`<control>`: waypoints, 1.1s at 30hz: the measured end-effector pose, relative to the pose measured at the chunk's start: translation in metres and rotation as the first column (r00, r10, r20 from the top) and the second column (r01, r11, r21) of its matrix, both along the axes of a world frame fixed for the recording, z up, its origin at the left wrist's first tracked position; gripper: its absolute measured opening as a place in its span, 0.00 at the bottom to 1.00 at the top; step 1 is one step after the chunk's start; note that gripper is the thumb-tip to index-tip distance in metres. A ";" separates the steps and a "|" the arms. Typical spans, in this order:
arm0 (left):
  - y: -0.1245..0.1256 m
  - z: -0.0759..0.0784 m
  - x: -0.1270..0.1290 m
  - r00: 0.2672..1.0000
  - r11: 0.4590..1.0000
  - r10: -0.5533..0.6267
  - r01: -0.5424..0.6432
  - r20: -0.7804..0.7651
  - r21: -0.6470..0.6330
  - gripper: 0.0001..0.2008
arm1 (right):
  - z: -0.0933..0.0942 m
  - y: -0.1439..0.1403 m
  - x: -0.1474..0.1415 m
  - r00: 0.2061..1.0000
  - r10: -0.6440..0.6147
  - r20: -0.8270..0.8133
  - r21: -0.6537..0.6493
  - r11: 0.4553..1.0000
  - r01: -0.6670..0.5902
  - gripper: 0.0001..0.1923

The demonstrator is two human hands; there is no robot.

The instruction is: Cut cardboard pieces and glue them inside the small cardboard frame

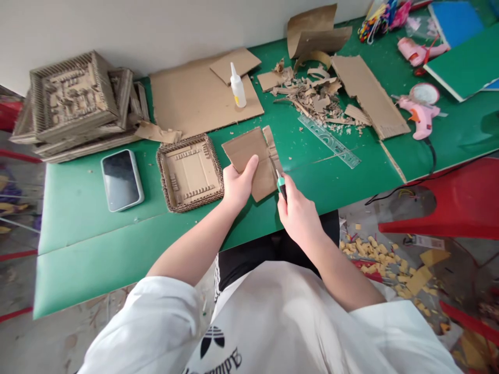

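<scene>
the left hand [237, 184] presses a flat piece of brown corrugated cardboard [249, 156] down on the green desk [97, 234], thumb on top and fingers closed around its near edge. the piece is roughly rectangular, matte, with a narrow strip [272, 146] partly cut free along its right side. the right hand [298, 215] is curled shut around a small craft knife [280, 184] with a green collar, its tip touching the cardboard's right edge.

just left of the cardboard lies one square tray [190, 173] woven from corrugated strips, ribbed rim, small raised bars inside. further left is one phone [121, 179], screen dark, rounded corners. at the far left corner stands a stack of similar cardboard trays [74, 104]; their number cannot be told.

behind the cardboard lies a large flat cardboard sheet [195, 98] with one white glue bottle [237, 87] upright on it. to the right, a heap of cardboard scraps [315, 96] and one clear plastic ruler [329, 141] lying slantwise. two pink glue guns [419, 114] sit at the far right, well apart from the hands. more yellowish offcuts [374, 252] litter the floor beside a red stool [448, 202].
</scene>
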State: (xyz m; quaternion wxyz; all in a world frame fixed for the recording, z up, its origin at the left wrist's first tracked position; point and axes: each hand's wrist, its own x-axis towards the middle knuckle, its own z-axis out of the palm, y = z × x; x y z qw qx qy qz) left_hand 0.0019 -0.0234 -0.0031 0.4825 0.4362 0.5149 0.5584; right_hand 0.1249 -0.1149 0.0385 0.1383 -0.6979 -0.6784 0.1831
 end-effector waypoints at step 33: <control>-0.012 0.010 -0.001 0.907 0.994 0.065 -0.024 -0.415 0.102 0.18 | 0.004 0.003 -0.005 0.999 -0.041 -0.014 -0.011 0.999 0.041 0.25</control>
